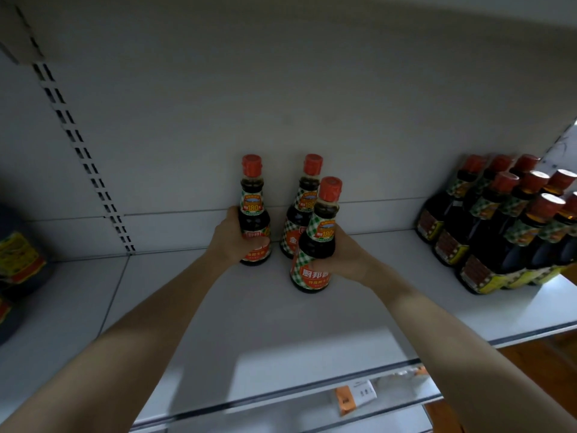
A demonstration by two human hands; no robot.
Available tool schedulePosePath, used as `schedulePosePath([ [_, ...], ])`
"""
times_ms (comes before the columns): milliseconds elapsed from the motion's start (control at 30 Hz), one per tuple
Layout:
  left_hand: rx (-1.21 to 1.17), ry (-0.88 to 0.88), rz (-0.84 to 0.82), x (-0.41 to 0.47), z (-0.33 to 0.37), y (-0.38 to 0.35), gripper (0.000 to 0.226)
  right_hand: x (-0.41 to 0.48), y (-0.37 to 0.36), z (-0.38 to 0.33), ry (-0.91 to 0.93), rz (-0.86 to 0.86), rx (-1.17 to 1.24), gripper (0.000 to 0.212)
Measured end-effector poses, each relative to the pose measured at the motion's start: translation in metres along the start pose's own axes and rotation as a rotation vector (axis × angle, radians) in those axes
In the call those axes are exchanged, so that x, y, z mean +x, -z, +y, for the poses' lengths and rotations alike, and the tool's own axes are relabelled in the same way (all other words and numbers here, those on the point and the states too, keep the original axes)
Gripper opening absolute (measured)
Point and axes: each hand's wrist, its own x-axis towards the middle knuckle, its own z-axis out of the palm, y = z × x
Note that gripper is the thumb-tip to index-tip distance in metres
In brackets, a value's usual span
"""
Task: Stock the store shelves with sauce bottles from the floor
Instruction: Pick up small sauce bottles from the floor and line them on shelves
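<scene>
Head cam: left hand [229, 237] grips the left bottle [253, 207], right hand [346, 257] grips the front bottle [312, 273], which might topple the frame-centre bottle [293, 226].

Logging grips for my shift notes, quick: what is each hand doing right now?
Left hand: grips the left bottle.
Right hand: grips the front bottle.
</scene>
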Motion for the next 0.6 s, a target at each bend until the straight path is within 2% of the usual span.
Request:
schedulePosePath([
  [133,0.01,0.019,0.007,0.0,0.001,-0.001,0.076,0.001,0.0,0.001,0.004,-0.009,0.018,0.073],
  [233,0.02,0.035,0.036,-0.003,0.005,-0.003,0.077,-0.001,0.002,0.003,-0.03,-0.006,0.014,0.084],
  [367,-0.005,0.064,0.113,-0.021,0.009,-0.005,0.077,-0.02,0.016,0.011,-0.091,0.105,0.028,0.092],
  [467,0.081,0.092,0.168,-0.051,0.006,-0.009,0.08,-0.042,0.027,0.027,-0.082,0.161,-0.1,0.073],
  [600,0.234,0.153,0.194,-0.11,0.0,-0.015,0.07,-0.073,0.023,0.041,-0.024,0.109,-0.355,0.051],
])
